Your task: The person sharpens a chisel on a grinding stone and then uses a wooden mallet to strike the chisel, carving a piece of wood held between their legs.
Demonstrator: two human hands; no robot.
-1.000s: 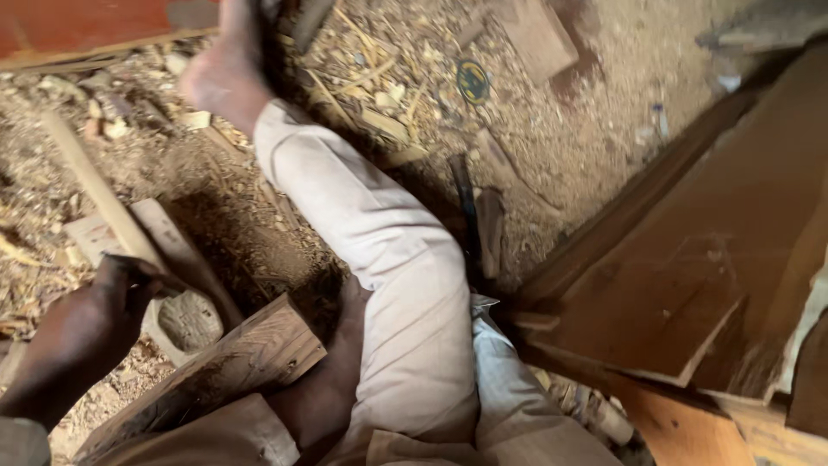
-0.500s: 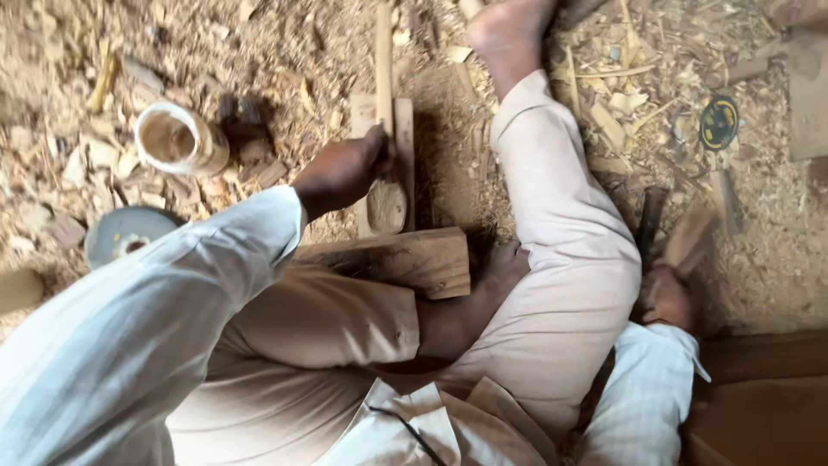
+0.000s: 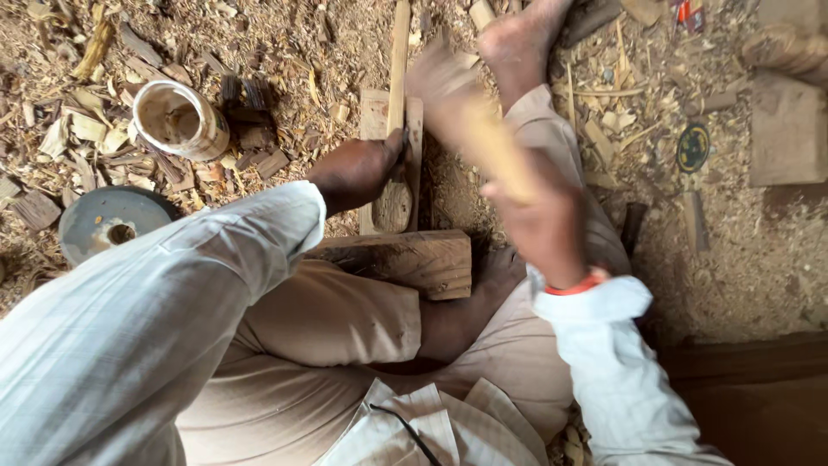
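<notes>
My left hand (image 3: 355, 173) presses down on a long wooden spoon blank (image 3: 398, 69), gripping it just above its bowl. The spoon lies along a small flat board (image 3: 373, 116) that rests against a thick wooden block (image 3: 418, 259) wedged by my leg. My right hand (image 3: 545, 220), with an orange band at the wrist, is raised over the spoon and closed on a wooden-handled tool (image 3: 483, 138). The tool is blurred by motion and its head cannot be made out. My bare foot (image 3: 517, 43) stretches out just right of the spoon.
Wood chips and shavings cover the ground. A round open tin (image 3: 177, 121) and a grey disc (image 3: 108, 220) lie to the left. A flat wooden slab (image 3: 787, 129) and a small dark round object (image 3: 693, 147) lie to the right. A dark plank (image 3: 750, 397) fills the bottom right.
My right hand has come up into view with the tool, blurred by its swing over the spoon. My left hand stays on the spoon blank. The view has shifted left.
</notes>
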